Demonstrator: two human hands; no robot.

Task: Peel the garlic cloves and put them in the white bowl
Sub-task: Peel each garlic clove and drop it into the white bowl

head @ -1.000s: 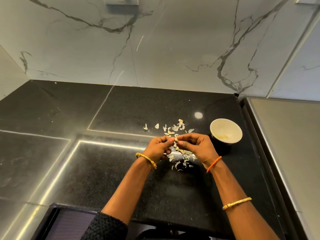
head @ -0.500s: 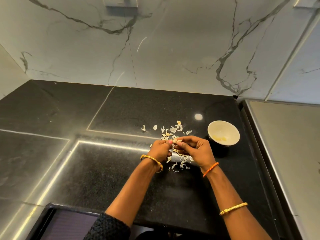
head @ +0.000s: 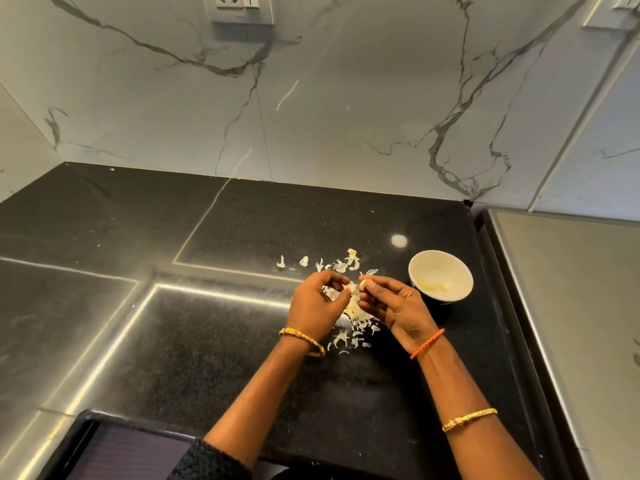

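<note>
Both forearms reach forward and angle inward, so the hands meet almost fingertip to fingertip. The left hand (head: 317, 306) has its fingers curled, thumb toward the right. The right hand (head: 394, 306) pinches a clove (head: 362, 285) between thumb and forefinger.

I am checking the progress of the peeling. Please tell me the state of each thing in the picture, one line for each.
garlic clove: pinched in the right hand's fingertips, above the counter.
right hand: holds the clove.
left hand: fingers curled, beside the clove; contact unclear.
white bowl: upright on the counter, a few pale yellow cloves inside.
garlic skins: scattered loose on the counter.
counter: black, glossy.
</note>
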